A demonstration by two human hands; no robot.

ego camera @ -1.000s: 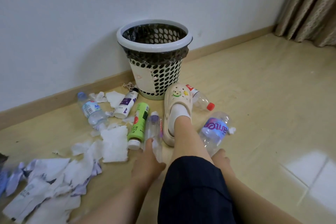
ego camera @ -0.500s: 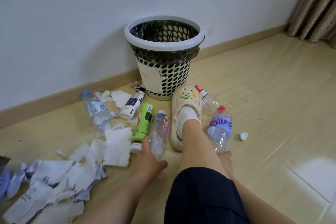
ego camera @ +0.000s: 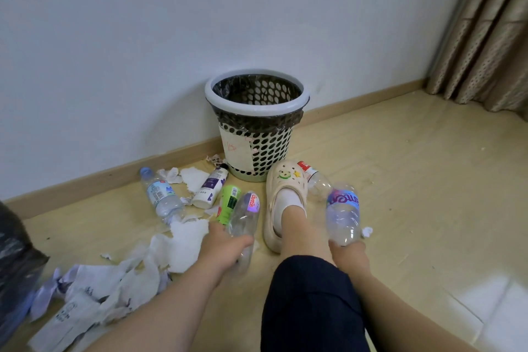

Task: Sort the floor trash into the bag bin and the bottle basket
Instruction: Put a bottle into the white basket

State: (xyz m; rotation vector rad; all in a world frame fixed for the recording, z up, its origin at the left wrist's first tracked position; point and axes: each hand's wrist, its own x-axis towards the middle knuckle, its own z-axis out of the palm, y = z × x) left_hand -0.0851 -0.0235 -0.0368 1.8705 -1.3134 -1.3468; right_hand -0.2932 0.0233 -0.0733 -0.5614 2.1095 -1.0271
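Both hands are curled round the bottom ends of empty clear bottles, left hand (ego camera: 225,248) on the red-labelled bottle (ego camera: 246,216), right hand (ego camera: 347,254) on the purple-labelled bottle (ego camera: 343,214), either side of the shoe (ego camera: 285,180) before the bin (ego camera: 257,111); they look light, thin-walled and crushable, so a gentle grip suits.

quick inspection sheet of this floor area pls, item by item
surface: wooden floor, littered near the wall
job's things: bagged bin upright by the wall; blue-cap bottle, white bottle, green tube lying loose; bottle basket not in view
clutter: torn paper and tissue at left; black bag at left edge
grippers: left hand grips clear bottle; right hand grips purple-label bottle
cables: nothing seen
surroundings: white wall, curtain at right
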